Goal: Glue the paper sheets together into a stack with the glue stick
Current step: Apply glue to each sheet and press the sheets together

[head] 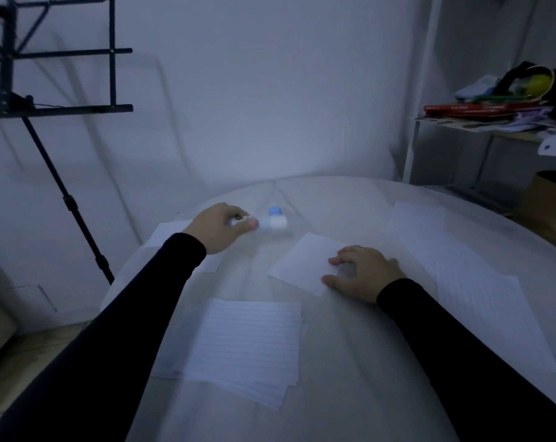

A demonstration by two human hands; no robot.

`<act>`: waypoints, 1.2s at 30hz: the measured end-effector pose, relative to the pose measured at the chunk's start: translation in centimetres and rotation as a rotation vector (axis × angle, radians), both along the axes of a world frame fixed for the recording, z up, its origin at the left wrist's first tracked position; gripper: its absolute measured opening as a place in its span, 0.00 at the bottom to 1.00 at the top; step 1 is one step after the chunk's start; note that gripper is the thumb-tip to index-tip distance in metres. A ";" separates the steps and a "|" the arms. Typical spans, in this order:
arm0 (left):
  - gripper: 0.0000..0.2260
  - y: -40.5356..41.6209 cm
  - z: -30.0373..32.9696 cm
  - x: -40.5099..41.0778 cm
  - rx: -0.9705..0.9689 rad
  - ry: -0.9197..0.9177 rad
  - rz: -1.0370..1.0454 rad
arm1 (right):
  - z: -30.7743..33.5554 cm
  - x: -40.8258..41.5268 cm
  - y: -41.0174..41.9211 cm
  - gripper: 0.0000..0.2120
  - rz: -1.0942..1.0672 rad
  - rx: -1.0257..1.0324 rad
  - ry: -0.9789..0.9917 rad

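Observation:
My left hand is curled round one end of a white glue stick, which lies sideways near the far middle of the table; the picture is blurred there. A pale blue cap stands just behind the stick. My right hand rests with spread fingers on the near right corner of a small blank sheet. A fanned stack of lined sheets lies near me. More lined sheets are spread at the right, and another sheet lies partly under my left forearm.
The round table has a white cloth over it. A black music stand rises at the left, off the table. A white shelf piled with books and oddments stands at the right against the wall.

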State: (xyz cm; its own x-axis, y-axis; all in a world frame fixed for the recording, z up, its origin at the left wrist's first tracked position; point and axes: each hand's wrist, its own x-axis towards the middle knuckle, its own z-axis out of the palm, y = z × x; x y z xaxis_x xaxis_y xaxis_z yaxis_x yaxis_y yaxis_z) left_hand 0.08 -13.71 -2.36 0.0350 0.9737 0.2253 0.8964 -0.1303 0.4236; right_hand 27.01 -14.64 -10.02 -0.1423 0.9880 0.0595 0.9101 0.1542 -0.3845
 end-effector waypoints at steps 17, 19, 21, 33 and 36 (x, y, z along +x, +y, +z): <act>0.17 1.1 -5.8 3.1 -0.020 -0.538 0.174 | 0.0 0.6 -0.3 0.22 0.164 0.014 0.067; 0.16 1.1 -5.8 3.1 -0.016 -0.544 0.165 | 0.0 0.6 -0.3 0.22 0.173 0.018 0.067; 0.15 1.2 -5.9 3.1 -0.019 -0.557 0.157 | -0.1 0.6 -0.3 0.21 0.171 0.016 0.078; 0.29 -3.6 -2.9 6.2 0.592 -0.501 0.031 | 0.9 2.6 -1.0 0.18 0.094 0.243 0.265; 0.16 -5.2 -3.0 9.8 0.647 -0.317 -0.206 | 1.8 6.0 -2.1 0.15 -0.052 0.232 0.187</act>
